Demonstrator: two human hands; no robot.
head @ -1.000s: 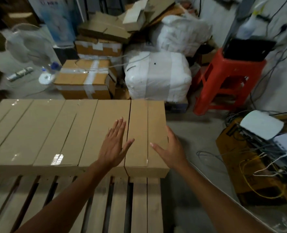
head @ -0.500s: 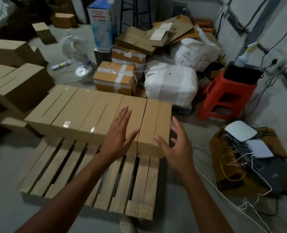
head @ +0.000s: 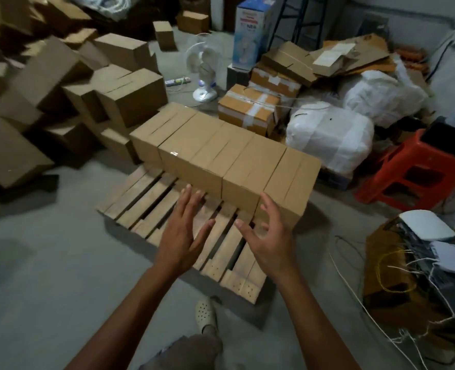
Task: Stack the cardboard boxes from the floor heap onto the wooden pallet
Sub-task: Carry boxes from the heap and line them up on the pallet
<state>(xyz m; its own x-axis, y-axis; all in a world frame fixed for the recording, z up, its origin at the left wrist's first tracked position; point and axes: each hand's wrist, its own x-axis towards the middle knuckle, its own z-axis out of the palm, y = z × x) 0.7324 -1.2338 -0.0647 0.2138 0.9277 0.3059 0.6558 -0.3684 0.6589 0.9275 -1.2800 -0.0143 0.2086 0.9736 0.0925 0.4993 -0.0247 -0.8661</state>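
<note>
A row of several brown cardboard boxes (head: 229, 158) stands along the far side of the wooden pallet (head: 151, 209). The pallet's near slats are bare. My left hand (head: 183, 231) and my right hand (head: 267, 236) hover open above the pallet's near slats, fingers spread, palms facing each other, holding nothing. Neither touches a box. The floor heap of cardboard boxes (head: 68, 97) lies to the left of the pallet, tumbled at many angles.
A taped box (head: 247, 109), white wrapped bundles (head: 330, 140) and a red plastic stool (head: 413, 172) crowd the far right. Cables and white devices (head: 434, 252) litter the right floor. A small fan (head: 203, 76) stands behind the pallet. My shoe (head: 206, 313) is near the pallet's corner.
Both hands have come off the right-hand box and pulled back toward me. The view has drawn away and swung left, bringing the whole pallet and the floor heap into sight.
</note>
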